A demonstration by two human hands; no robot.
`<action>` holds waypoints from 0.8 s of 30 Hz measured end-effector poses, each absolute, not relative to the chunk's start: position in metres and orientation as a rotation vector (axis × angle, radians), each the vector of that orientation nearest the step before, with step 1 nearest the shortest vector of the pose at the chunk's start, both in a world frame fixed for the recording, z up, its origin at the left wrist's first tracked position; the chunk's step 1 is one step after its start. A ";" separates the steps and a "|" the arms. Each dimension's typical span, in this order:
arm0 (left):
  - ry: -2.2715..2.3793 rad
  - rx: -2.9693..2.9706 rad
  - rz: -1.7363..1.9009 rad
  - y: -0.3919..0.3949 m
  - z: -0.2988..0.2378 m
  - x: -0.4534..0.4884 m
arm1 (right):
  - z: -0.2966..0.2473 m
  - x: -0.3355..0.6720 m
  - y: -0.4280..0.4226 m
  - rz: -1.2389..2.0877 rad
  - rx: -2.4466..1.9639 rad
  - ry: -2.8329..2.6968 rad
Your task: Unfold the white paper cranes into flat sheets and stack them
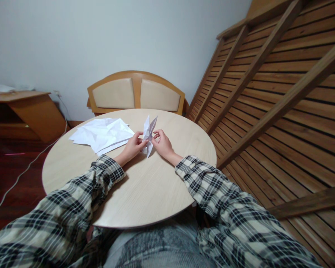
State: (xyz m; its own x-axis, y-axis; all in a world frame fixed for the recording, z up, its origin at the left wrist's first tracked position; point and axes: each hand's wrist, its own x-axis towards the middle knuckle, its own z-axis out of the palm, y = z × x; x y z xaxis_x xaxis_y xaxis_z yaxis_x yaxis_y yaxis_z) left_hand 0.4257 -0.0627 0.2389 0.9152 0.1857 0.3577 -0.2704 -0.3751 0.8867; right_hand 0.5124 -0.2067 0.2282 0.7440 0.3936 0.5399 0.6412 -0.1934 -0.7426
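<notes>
Between my two hands a folded white paper piece (147,128) with pointed flaps stands above the round table. My left hand (133,146) grips its left side, the thumb pressed against its lower part. On the other side, my right hand (162,143) pinches the paper near its middle, thumb and fingers bent. Two long points rise at the top and another points down toward me. The exact folds where the fingertips meet the paper are partly hidden. Left of my left hand lies a loose stack of creased white paper sheets (103,134).
The round, pale wooden table (156,186) has its near edge close to my lap. A padded wooden headboard (136,91) stands behind it. Slatted wooden boards (257,108) lean along the right. A desk (30,111) and a white cable (25,169) are at the left.
</notes>
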 end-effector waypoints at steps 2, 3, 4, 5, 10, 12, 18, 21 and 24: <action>-0.064 1.910 0.488 -0.062 0.239 0.426 | 0.227 0.514 -0.206 -0.237 -1.812 -0.796; -0.063 1.917 0.490 -0.062 0.239 0.426 | 0.226 0.514 -0.206 -0.218 -1.805 -0.801; -0.060 1.922 0.490 -0.062 0.239 0.426 | 0.226 0.515 -0.206 -0.202 -1.799 -0.814; -0.054 1.926 0.491 -0.062 0.239 0.426 | 0.225 0.515 -0.205 -0.191 -1.793 -0.834; 0.001 1.933 0.558 -0.061 0.242 0.424 | 0.226 0.515 -0.205 -0.168 -1.728 -0.894; 0.019 1.947 0.615 -0.060 0.242 0.424 | 0.227 0.515 -0.205 -0.159 -1.706 -0.902; 0.051 1.969 0.710 -0.055 0.240 0.425 | 0.227 0.513 -0.205 -0.142 -1.688 -0.932; 0.066 1.979 0.747 -0.053 0.239 0.428 | 0.227 0.512 -0.205 -0.131 -1.686 -0.924; 0.066 2.002 0.808 -0.052 0.239 0.429 | 0.227 0.511 -0.205 -0.107 -1.669 -0.939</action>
